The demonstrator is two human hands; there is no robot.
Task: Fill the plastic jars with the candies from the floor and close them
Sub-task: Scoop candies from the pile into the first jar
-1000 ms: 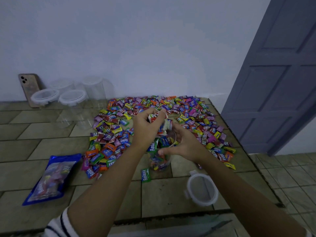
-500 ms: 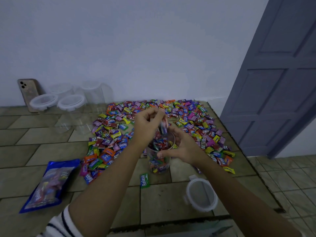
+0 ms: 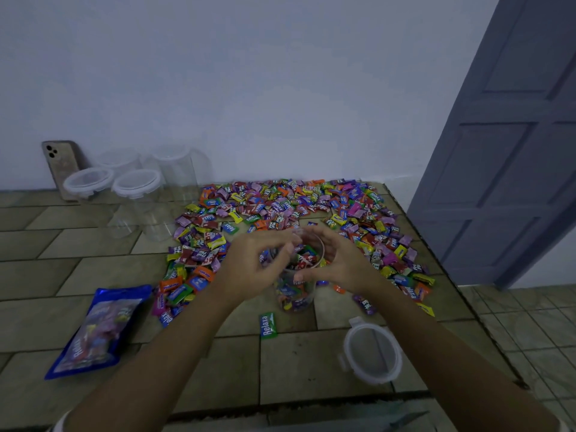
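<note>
Clear plastic, the open jar stands on the floor between both hands, partly filled with wrapped candies. The left hand curls loosely at the jar's left rim, fingers bent over the mouth; whether it pinches a candy cannot be told. The right hand cups the right side of the jar, fingers spread around the wall, thumb at the front. Beyond and to both sides of the jar lies the candy pile, reaching back to the wall. A single green candy lies alone just in front of the jar. The loose lid rests flat, near right of the forearm. A blue candy bag lies at the left, well apart. Four empty jars stand by the white wall, a phone leaning behind them. The tan tiled floor is bare at the left and front. At the right the floor's edge runs diagonally, with a grey door beyond it.
</note>
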